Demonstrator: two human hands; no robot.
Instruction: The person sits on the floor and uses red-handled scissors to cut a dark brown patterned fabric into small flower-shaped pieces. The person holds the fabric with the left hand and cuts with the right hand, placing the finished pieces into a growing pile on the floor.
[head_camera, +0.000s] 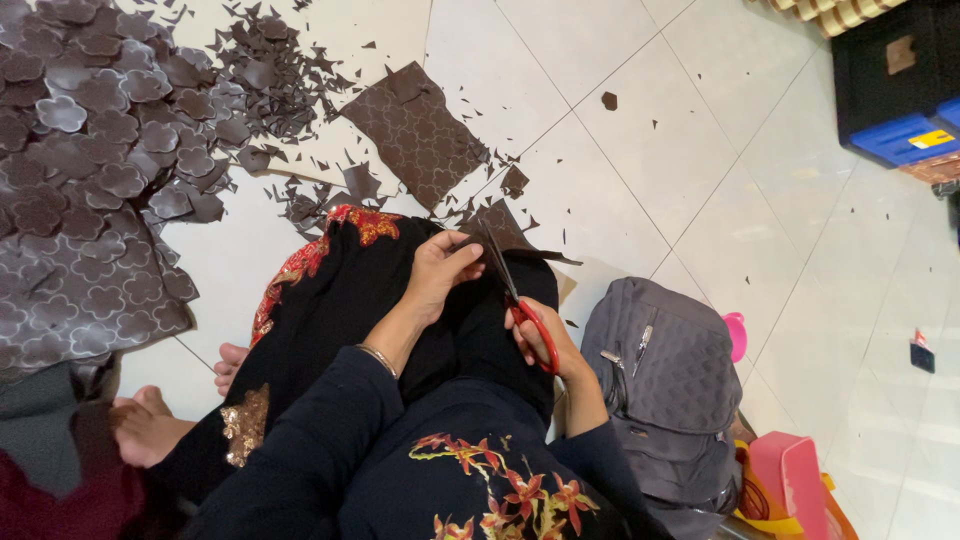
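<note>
Over the lap, left hand (438, 268) pinches a dark brown patterned sheet piece (500, 232) at its near edge; right hand (545, 340) is closed through the red handles of scissors (515, 300), blades meeting that piece. On the white tile floor (660, 140) beyond lie a larger brown sheet (415, 130), scattered offcuts and a pile of cut flower shapes (100, 110) far left. Grey backpack (665, 390) sits just right of the lap.
</note>
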